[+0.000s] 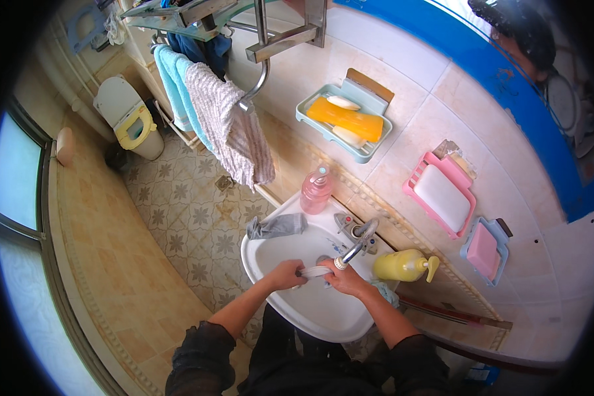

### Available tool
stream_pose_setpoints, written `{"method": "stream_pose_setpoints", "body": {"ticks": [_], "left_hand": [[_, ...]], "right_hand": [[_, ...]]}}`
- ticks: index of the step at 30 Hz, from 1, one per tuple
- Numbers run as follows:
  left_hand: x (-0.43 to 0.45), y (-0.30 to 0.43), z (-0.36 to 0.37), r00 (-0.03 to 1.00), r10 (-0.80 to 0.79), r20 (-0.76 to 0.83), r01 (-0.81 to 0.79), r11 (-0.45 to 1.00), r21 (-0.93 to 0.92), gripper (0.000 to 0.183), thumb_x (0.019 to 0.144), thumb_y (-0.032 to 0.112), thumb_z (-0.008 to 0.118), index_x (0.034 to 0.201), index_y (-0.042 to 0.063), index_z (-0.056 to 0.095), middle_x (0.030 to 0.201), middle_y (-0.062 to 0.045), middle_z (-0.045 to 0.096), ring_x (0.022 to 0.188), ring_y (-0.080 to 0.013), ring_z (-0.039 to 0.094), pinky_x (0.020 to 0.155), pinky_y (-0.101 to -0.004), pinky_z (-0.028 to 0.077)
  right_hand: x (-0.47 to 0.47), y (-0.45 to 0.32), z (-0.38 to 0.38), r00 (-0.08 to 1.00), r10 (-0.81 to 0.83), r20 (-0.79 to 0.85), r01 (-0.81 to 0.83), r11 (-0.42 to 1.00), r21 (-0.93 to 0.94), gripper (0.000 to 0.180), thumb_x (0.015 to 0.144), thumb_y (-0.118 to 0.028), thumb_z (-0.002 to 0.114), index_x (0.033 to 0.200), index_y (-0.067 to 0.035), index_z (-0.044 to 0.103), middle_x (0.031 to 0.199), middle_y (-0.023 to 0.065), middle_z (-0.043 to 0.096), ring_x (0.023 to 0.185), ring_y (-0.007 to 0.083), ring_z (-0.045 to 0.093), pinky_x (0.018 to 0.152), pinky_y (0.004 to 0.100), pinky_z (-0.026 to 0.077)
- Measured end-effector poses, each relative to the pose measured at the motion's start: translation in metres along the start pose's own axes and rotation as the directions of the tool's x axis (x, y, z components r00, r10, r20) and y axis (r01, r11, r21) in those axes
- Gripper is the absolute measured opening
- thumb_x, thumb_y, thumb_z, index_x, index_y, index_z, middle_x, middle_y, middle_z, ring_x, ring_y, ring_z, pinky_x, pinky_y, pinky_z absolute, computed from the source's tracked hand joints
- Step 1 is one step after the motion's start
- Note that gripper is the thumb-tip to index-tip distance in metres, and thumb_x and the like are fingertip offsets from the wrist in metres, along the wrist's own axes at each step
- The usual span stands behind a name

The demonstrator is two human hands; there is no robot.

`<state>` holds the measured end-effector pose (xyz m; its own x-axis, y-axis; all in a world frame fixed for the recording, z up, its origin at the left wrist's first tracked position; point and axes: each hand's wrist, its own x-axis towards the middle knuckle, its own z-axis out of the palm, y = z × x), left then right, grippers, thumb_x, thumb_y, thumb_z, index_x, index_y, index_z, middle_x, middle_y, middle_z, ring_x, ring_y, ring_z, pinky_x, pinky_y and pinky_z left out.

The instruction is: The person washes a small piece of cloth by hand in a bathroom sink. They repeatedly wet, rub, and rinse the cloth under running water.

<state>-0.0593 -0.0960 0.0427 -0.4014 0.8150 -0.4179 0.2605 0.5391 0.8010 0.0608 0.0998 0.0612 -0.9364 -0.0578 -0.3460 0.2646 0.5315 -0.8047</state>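
Observation:
Over the bowl of a white washbasin (321, 314), my left hand (288, 275) and my right hand (340, 278) grip the two ends of a light grey cloth piece (315, 272). It is drawn out between them, just below and beside the tip of the chrome faucet (359, 242). Whether water runs is hard to tell. A darker grey sock-like cloth (277, 226) lies across the basin's far left rim. At the back corner stands a pink pump bottle (317, 190). Right of the faucet, a yellow pump bottle (401, 265) leans over. A pale bluish cloth (386, 293) is beside my right forearm.
Soap dishes in blue-green (304, 106), pink (468, 218) and blue (495, 282) hang on the tiled wall. Towels (227, 119) hang from a metal rack (282, 42) above the basin's left side. A toilet (128, 116) stands at the far left, and a blue-edged mirror (495, 74) is at upper right.

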Motion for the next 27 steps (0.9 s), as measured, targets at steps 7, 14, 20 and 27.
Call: {"method": "stream_pose_setpoints", "body": {"ticks": [7, 14, 20, 27], "left_hand": [[0.003, 0.002, 0.03, 0.955, -0.201, -0.22, -0.076, 0.55, -0.832, 0.031, 0.087, 0.017, 0.061, 0.112, 0.001, 0.053, 0.096, -0.008, 0.062, 0.081, -0.0208, 0.059, 0.074, -0.0339, 0.048], [0.024, 0.02, 0.09, 0.852, -0.388, -0.351, -0.089, 0.554, -0.828, 0.05, 0.096, 0.045, 0.041, 0.136, 0.014, 0.043, 0.131, -0.011, 0.048, 0.112, -0.0194, 0.049, 0.082, -0.0277, 0.044], [-0.027, 0.041, 0.025, 0.9, 0.169, -0.401, -0.239, 0.962, -0.131, 0.065, 0.078, 0.018, 0.068, 0.137, 0.018, 0.042, 0.149, -0.015, 0.025, 0.134, -0.0348, 0.031, 0.102, -0.0467, 0.036], [-0.009, 0.029, 0.017, 0.641, 0.763, 0.085, -0.51, 0.34, 0.79, 0.056, 0.073, 0.015, 0.06, 0.128, 0.015, 0.045, 0.123, -0.015, 0.046, 0.112, -0.0307, 0.049, 0.08, -0.0375, 0.048]], "right_hand": [[0.003, 0.017, 0.017, 0.967, 0.256, -0.003, -0.163, 0.623, 0.765, 0.027, 0.089, -0.025, 0.055, 0.11, -0.009, 0.056, 0.101, 0.0038, 0.059, 0.094, 0.0129, 0.056, 0.082, 0.0324, 0.046], [0.012, -0.008, 0.055, 0.976, 0.176, 0.132, -0.136, 0.011, 0.991, 0.029, 0.092, -0.032, 0.057, 0.113, -0.012, 0.053, 0.103, 0.0025, 0.059, 0.095, 0.0153, 0.059, 0.071, 0.0318, 0.049], [-0.01, 0.018, 0.018, 0.914, 0.256, 0.315, -0.382, 0.28, 0.881, 0.024, 0.084, -0.014, 0.064, 0.106, -0.01, 0.055, 0.095, 0.0061, 0.063, 0.071, 0.0154, 0.058, 0.054, 0.0282, 0.044], [-0.016, -0.036, 0.005, 0.844, 0.21, 0.494, -0.533, 0.432, 0.727, 0.015, 0.077, -0.005, 0.063, 0.088, -0.011, 0.055, 0.063, -0.0026, 0.041, 0.05, 0.0069, 0.037, 0.044, 0.0223, 0.028]]}}
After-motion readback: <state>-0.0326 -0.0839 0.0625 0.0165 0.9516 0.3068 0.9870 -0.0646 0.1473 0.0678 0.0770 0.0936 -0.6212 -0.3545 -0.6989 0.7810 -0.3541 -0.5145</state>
